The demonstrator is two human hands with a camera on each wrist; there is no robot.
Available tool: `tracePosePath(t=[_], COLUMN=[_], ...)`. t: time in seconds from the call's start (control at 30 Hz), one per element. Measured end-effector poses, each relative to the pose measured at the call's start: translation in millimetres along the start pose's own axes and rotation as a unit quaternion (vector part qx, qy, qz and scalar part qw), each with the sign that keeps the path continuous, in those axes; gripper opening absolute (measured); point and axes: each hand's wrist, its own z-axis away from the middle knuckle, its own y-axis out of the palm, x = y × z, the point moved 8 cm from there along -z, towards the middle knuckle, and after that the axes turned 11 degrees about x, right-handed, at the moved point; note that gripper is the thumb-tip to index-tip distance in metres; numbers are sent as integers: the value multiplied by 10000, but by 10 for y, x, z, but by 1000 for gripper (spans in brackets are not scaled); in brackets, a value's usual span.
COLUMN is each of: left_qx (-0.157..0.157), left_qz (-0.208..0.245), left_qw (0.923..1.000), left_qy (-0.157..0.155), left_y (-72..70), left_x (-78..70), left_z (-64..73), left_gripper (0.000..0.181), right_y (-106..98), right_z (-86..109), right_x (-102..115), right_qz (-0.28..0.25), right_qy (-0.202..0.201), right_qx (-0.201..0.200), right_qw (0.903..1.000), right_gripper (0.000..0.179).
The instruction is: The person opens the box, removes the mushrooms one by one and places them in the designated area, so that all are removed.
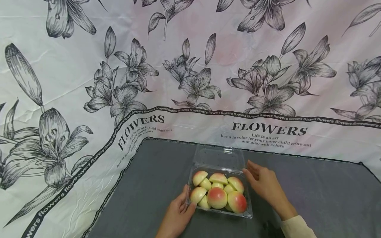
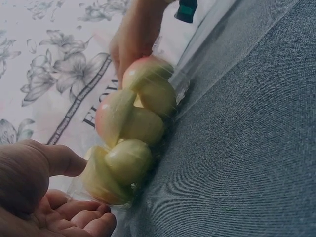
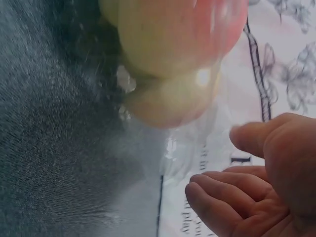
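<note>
A clear plastic clamshell box (image 1: 249, 211) lies on the dark grey surface, its lid (image 1: 218, 157) folded back toward the far side. Inside are several mushroom-shaped pieces (image 1: 217, 197), pale yellow-green with red-blushed caps. At the box's left side, my left hand (image 1: 177, 211) holds the edge between thumb and fingers; the left wrist view shows the thumb (image 2: 66, 160) against the box end and the fingers curled below. My right hand (image 1: 265, 181) is by the far right corner, fingertips right at the lid hinge. In the right wrist view its thumb (image 3: 249, 140) and fingers stand apart.
A dark grey ribbed cloth (image 1: 143, 178) covers the work surface. Behind and to the left rises a white sheet (image 1: 190, 125) printed with lilies and the word FLOWERS. A light sleeve (image 1: 297, 228) shows at my right wrist.
</note>
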Motion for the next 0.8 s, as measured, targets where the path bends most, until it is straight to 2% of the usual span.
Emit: tracePosePath(t=[0.27, 0.57, 0.73, 0.8], left_qx=[8, 22, 27, 29], left_qz=[-29, -11, 5, -24], left_qw=[10000, 10000, 10000, 10000], left_qy=[44, -4, 6, 19], left_y=[0, -1, 0, 2], left_x=[2, 9, -8, -12], left_z=[1, 14, 12, 14], left_gripper=[83, 83, 83, 83], right_y=[12, 137, 179, 199], right_z=[164, 188, 170, 161], right_x=[379, 546, 602, 619], right_qz=[726, 1275, 1327, 1296], right_qy=[-547, -394, -311, -246], right_qx=[84, 350, 610, 727], right_qw=[9958, 9904, 9888, 9886], right_gripper=[59, 48, 20, 22])
